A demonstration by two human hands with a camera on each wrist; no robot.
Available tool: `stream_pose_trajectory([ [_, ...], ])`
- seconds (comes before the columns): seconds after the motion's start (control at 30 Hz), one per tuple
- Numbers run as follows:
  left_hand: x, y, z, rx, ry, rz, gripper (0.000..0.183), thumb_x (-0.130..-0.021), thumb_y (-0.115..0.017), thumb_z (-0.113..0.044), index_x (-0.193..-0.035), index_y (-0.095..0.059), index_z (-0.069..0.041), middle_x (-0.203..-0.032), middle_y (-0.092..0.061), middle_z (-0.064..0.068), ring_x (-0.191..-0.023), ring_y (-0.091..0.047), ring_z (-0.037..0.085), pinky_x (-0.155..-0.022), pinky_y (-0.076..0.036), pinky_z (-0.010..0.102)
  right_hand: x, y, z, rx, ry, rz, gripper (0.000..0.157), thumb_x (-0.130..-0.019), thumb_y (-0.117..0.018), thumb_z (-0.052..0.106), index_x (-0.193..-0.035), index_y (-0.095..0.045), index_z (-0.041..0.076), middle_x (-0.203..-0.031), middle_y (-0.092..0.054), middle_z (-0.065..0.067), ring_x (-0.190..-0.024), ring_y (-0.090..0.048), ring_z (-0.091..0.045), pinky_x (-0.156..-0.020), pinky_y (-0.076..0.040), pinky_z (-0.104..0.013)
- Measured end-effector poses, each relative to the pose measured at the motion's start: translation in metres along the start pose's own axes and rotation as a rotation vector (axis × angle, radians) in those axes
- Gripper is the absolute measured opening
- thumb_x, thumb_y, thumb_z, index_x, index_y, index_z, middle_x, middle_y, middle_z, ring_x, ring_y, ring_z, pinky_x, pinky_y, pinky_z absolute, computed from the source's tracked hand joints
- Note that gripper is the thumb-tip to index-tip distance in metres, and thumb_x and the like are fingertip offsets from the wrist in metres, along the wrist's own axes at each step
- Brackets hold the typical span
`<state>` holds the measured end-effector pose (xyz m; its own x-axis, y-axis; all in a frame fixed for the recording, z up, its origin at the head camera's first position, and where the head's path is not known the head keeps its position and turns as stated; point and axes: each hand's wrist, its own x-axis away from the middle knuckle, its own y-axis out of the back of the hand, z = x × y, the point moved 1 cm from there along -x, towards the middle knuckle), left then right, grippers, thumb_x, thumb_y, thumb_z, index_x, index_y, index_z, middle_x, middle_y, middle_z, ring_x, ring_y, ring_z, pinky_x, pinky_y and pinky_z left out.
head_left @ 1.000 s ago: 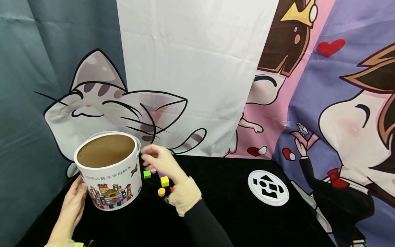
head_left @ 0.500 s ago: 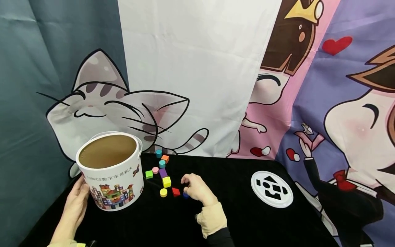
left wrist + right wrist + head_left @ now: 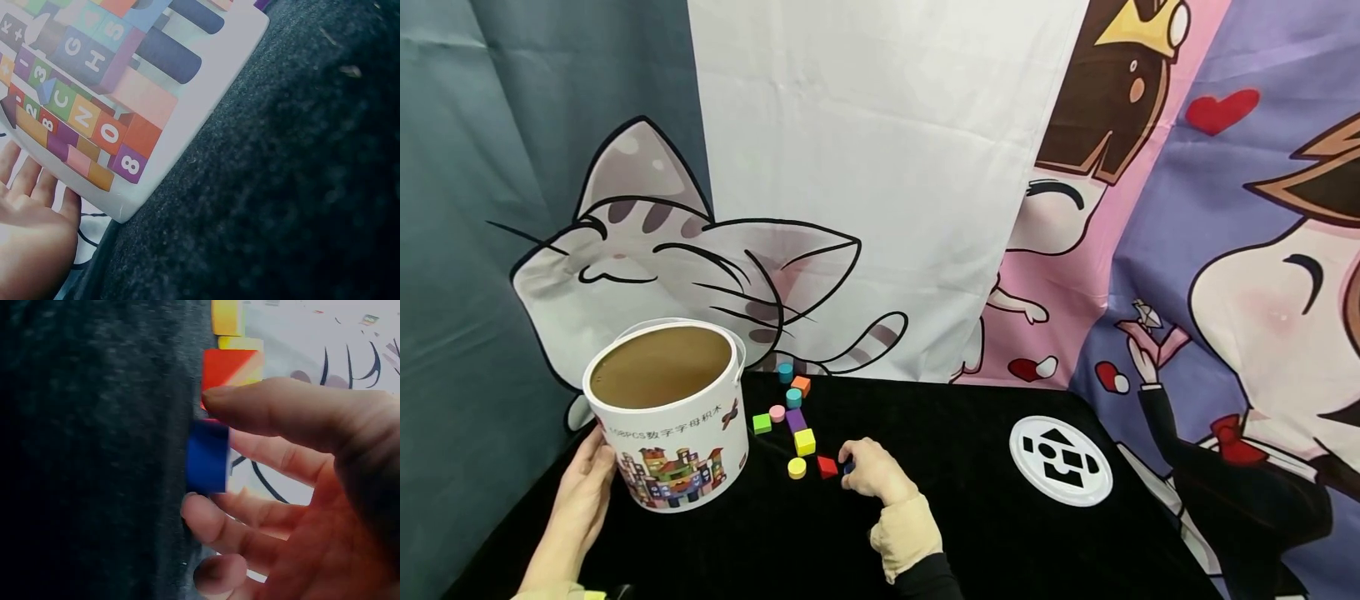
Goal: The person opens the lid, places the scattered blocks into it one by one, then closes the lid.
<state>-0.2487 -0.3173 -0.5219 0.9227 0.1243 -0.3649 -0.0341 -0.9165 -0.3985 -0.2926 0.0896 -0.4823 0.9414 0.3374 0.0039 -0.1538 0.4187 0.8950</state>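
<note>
Blue block (image 3: 207, 457): on the black cloth (image 3: 970, 467), partly hidden by the hand in the head view, just beside the red block (image 3: 827, 467); whether those two touch, I cannot tell.
Right hand (image 3: 874, 473): thumb (image 3: 269, 409) and fingers (image 3: 206, 519) spread to either side of the blue block, not pressed together; firm contact does not show.
Left hand (image 3: 582, 475): laid along the side of the white bucket (image 3: 677, 454), fingers nearly straight, tips out of sight behind it.
Other blocks: yellow cube (image 3: 805, 442) and yellow round block (image 3: 797, 468) lie between bucket and right hand, near the red one.
Lid (image 3: 1060, 461): flat on the cloth, well apart to the right.
Step in hand: by my reading, reaching for the blue block while the bucket is steadied.
Next move: seems to call for bringing thumb and fingers together on the blue block without nudging its red neighbour.
</note>
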Motion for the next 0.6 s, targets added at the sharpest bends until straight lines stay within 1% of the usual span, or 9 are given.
stream_pose_trajectory([
  [0.07, 0.0003, -0.0002, 0.0001, -0.002, 0.002, -0.001, 0.059, -0.105, -0.041, -0.019, -0.158, -0.014, -0.012, -0.138, -0.045, -0.015, -0.122, -0.043, -0.008, -0.112, -0.009, 0.016, -0.0003, -0.0024, -0.0004, 0.012, -0.018, 0.003, 0.026, -0.069, -0.083, 0.009, -0.089, -0.066, 0.016, -0.091, -0.054, 0.0, -0.082, -0.05, -0.018, -0.072, -0.046, -0.032],
  [0.13, 0.0008, -0.0006, 0.0003, 0.001, 0.003, -0.002, 0.059, -0.105, -0.041, -0.019, -0.158, -0.016, -0.013, -0.138, -0.045, -0.015, -0.122, -0.043, -0.008, -0.112, -0.009, 0.016, -0.0004, -0.0043, -0.0012, 0.015, -0.024, -0.005, 0.025, -0.068, -0.083, 0.008, -0.085, -0.065, 0.016, -0.093, -0.055, 0.0, -0.083, -0.05, -0.018, -0.073, -0.046, -0.032],
  [0.3, 0.0014, -0.0005, 0.0008, 0.012, 0.001, -0.007, 0.056, -0.105, -0.042, -0.02, -0.157, -0.022, -0.015, -0.137, -0.048, -0.015, -0.122, -0.043, -0.007, -0.112, -0.009, 0.016, -0.0002, -0.0054, -0.002, 0.017, -0.019, -0.017, 0.025, -0.067, -0.082, 0.007, -0.079, -0.063, 0.017, -0.092, -0.055, 0.0, -0.083, -0.051, -0.019, -0.073, -0.046, -0.032],
  [0.6, 0.0023, -0.0004, 0.0, 0.016, 0.001, -0.011, 0.059, -0.105, -0.041, -0.02, -0.158, -0.015, -0.012, -0.137, -0.047, -0.015, -0.122, -0.043, -0.007, -0.112, -0.008, 0.016, 0.0017, -0.0015, -0.0005, 0.013, 0.005, -0.03, 0.023, -0.068, -0.08, 0.006, -0.079, -0.063, 0.016, -0.09, -0.055, 0.001, -0.083, -0.052, -0.017, -0.074, -0.046, -0.031],
])
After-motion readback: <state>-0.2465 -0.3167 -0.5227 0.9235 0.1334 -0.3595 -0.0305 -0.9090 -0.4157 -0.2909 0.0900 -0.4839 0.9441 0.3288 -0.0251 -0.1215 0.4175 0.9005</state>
